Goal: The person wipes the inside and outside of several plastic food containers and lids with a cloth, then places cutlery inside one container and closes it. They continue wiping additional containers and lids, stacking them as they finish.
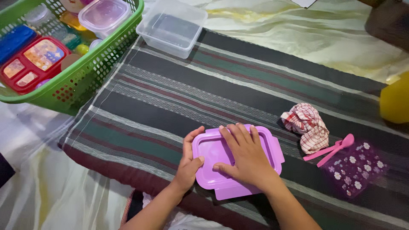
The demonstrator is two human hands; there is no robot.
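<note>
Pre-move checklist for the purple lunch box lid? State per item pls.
1. Purple lid sits on its box: ok, corners look aligned.
2. Right hand flat on the lid top: ok.
3. Left hand grips the lid's left edge: ok.
4. Near-side latch flap snapped down: not ok, it sticks out toward the person.
5. Other latches shut: cannot tell, hands cover them.
6. Pink spoon and fork and checked cloth lie apart from the box: ok.
</note>
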